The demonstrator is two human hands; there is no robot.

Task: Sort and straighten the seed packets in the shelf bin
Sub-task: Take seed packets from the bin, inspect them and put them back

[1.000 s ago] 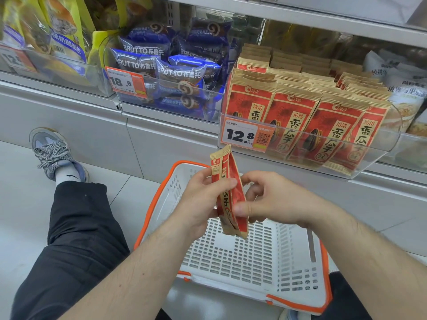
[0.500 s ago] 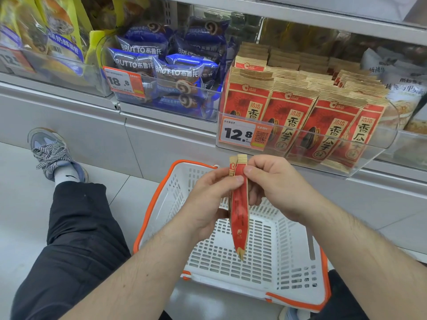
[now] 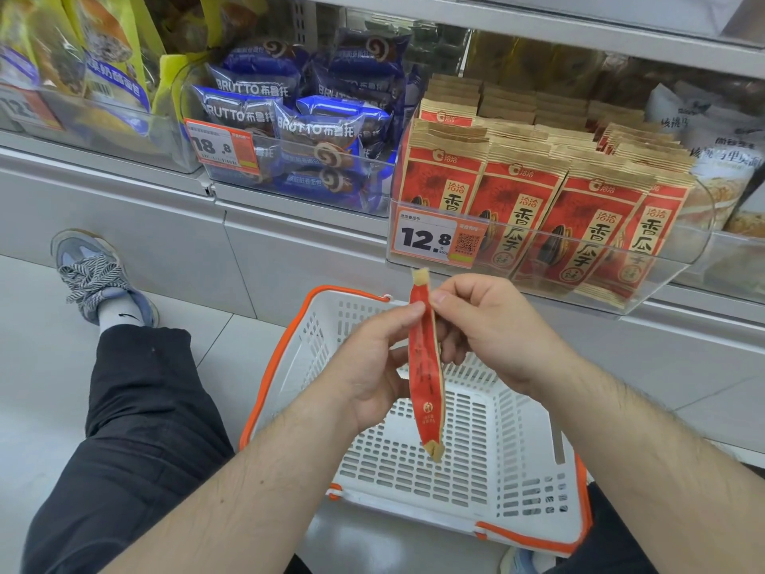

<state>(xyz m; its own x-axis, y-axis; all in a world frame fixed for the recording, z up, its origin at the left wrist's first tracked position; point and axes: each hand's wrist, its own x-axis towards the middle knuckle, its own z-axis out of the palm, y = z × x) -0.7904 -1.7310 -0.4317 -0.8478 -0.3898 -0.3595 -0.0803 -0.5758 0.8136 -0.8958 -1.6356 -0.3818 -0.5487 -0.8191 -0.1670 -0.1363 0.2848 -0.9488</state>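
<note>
A red and tan seed packet (image 3: 426,379) hangs edge-on and upright between my hands, above the basket. My left hand (image 3: 372,366) pinches it from the left and my right hand (image 3: 488,329) pinches it near the top from the right. It may be more than one packet pressed together; I cannot tell. Behind, a clear shelf bin (image 3: 679,279) holds several rows of the same red seed packets (image 3: 525,209), standing upright, the right-hand ones leaning. A price tag 12.8 (image 3: 430,238) sits on the bin's front left.
A white basket with an orange rim (image 3: 273,366) lies on the floor under my hands. Left of the seed bin stands a bin of blue bread packs (image 3: 289,122), then yellow bags (image 3: 99,55). My black-trousered leg and grey shoe (image 3: 95,275) stretch out at left.
The packet has turned from tilted with its face partly showing to hanging straight and edge-on. My right hand has shifted from the packet's middle up to its top.
</note>
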